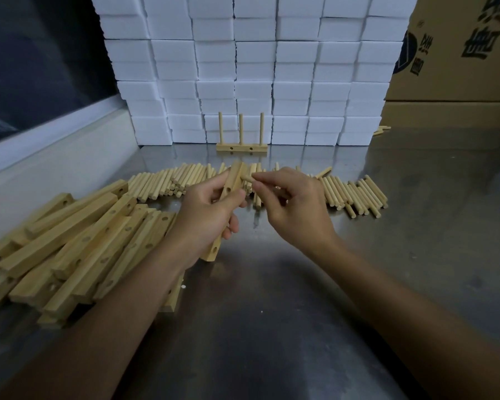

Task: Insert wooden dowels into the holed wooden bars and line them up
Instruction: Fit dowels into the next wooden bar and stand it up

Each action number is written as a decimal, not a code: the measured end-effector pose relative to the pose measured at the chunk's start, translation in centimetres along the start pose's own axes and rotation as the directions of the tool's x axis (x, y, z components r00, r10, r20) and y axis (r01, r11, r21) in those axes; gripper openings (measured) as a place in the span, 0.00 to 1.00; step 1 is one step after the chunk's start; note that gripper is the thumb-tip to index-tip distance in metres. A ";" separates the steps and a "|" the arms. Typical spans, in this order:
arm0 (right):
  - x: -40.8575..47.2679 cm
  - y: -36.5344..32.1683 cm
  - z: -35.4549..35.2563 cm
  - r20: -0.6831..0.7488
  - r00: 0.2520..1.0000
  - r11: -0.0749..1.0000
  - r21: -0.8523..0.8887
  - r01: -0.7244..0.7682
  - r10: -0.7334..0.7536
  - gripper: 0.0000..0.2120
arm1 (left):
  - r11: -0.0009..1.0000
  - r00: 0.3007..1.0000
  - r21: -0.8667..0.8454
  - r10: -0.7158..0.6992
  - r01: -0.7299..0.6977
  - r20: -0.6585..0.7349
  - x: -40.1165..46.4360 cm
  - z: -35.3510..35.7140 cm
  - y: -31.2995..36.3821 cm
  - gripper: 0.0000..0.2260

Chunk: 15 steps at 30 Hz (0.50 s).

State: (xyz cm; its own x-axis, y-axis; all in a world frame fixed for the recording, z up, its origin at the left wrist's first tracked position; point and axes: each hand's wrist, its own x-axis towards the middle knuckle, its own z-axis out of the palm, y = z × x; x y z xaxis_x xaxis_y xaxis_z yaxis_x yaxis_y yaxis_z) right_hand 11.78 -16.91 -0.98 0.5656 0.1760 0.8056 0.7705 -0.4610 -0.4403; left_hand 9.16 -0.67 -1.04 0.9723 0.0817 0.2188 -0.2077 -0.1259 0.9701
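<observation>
In the head view, the left hand (211, 209) was in the middle of the frame with its fingers curled tight around a wooden bar (232, 181) that had holes in it. The bar was tilted, with one end poking out below the hand. Just to its right, the right hand (292, 206) pinched a dowel (246, 176) between thumb and finger, and the dowel's tip touched the side of the bar near its top. A pile of bars (78, 241) lay at the lower left on the metal table (272, 327). A row of loose dowels (355, 194) stretched across behind the hands. Farther back stood a finished bar (241, 147) with three dowels sticking up, right in front of stacked white blocks (254, 67). A cardboard box (456, 47) sat at the upper right.
</observation>
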 end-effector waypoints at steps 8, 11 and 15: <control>0.7 0.0 -0.8 0.104 0.995 0.993 -0.115 0.015 -0.003 0.07 | 0.998 0.999 0.057 0.032 -0.035 0.043 -0.3 0.5 0.1 0.13; 1.1 -0.4 -1.0 0.123 0.990 0.996 -0.053 -0.065 0.071 0.06 | 1.000 0.999 0.017 0.007 -0.008 0.051 -0.4 0.4 0.3 0.10; 2.1 -0.8 -1.8 0.170 0.939 0.933 0.156 -0.325 0.298 0.06 | 0.987 0.989 -0.119 -0.090 0.104 0.122 -0.5 0.3 0.8 0.09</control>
State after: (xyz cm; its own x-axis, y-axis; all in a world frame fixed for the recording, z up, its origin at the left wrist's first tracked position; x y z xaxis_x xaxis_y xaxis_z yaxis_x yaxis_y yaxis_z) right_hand 11.86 -17.78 1.78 0.8111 0.1758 0.5578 0.5810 -0.3511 -0.7342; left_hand 8.48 -1.08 -0.40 0.9928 -0.0281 0.1165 -0.1165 0.0016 0.9932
